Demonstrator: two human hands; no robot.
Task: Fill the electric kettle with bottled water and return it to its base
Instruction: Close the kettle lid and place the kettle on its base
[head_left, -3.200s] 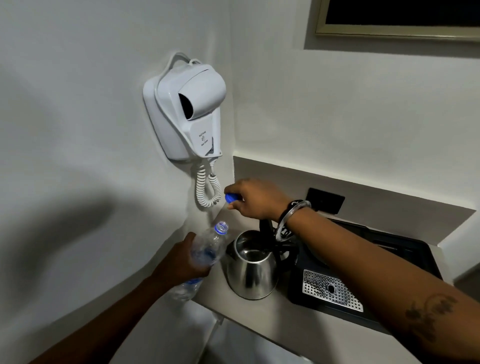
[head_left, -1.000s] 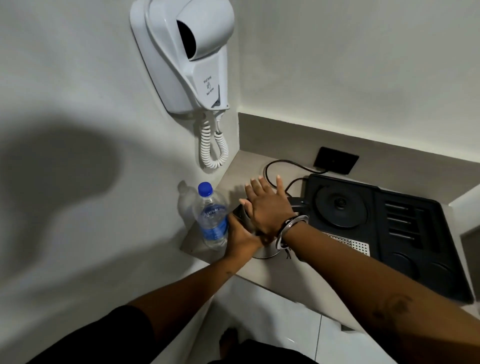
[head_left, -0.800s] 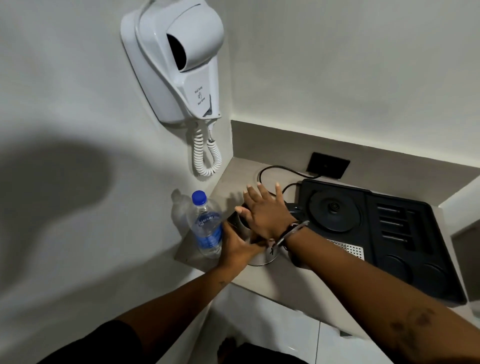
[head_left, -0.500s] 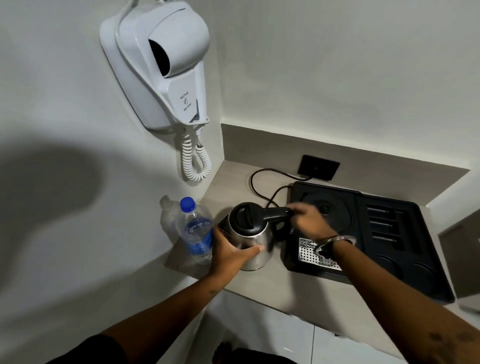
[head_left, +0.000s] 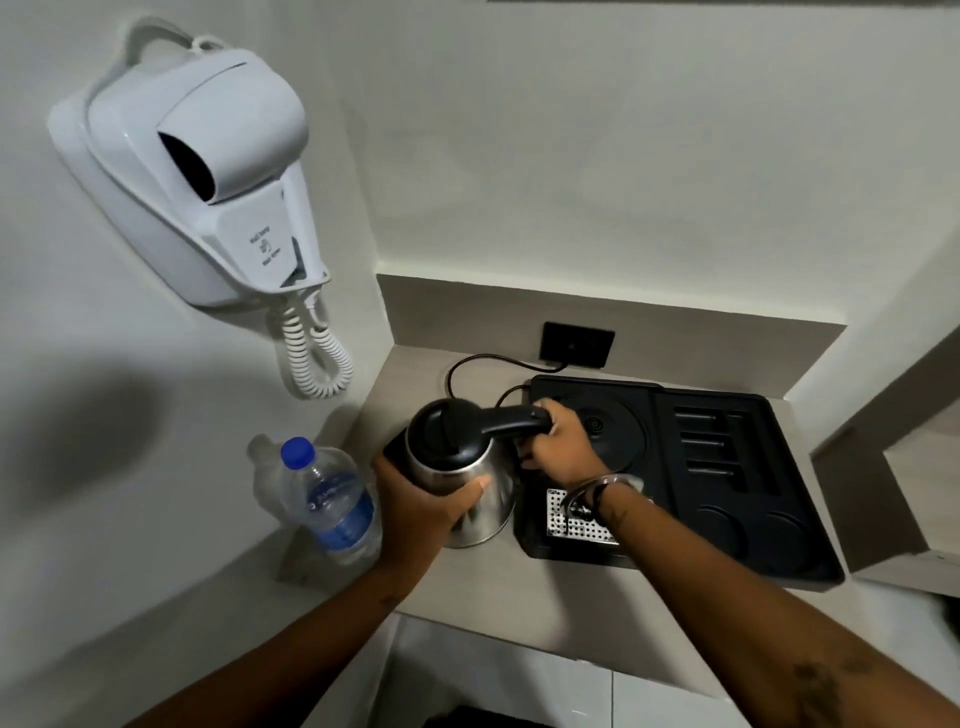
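Observation:
A steel electric kettle (head_left: 470, 486) with a closed black lid stands on the beige counter (head_left: 545, 603), left of its round black base (head_left: 615, 428) in the black tray (head_left: 727, 467). My left hand (head_left: 421, 512) wraps the kettle's steel body from the front left. My right hand (head_left: 563, 441) grips the kettle's black handle. A capped water bottle (head_left: 332, 504) with a blue cap and label stands upright on the counter's left corner, just left of my left hand.
A white wall-mounted hair dryer (head_left: 208, 171) with a coiled cord (head_left: 317, 353) hangs on the left wall above the bottle. A black wall socket (head_left: 576, 345) sits behind the tray, with a black cable (head_left: 467, 364) running to it. A perforated metal grate (head_left: 571, 519) lies at the tray's front.
The bottle was capped and set down on the left. My right hand left the kettle lid and took the handle; my left hand holds the kettle body.

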